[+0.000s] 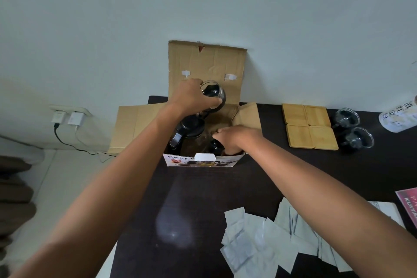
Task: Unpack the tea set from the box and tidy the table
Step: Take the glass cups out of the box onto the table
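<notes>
Box (199, 161) open on dark surface (203, 198); left hand (194, 97) fingers grasping glass cup (214, 95) at 12 o'clock, right hand (234, 137) fingers curled round dark cup (217, 146) inside.

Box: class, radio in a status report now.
Left hand holds cup above box. Right hand grips dark piece inside. Teapot still boxed.

A home room is suggested by the dark worktop (203, 198) set against a plain wall (203, 2), chargers (67, 117) plugged into a socket, and bamboo coasters (309, 126).
</notes>
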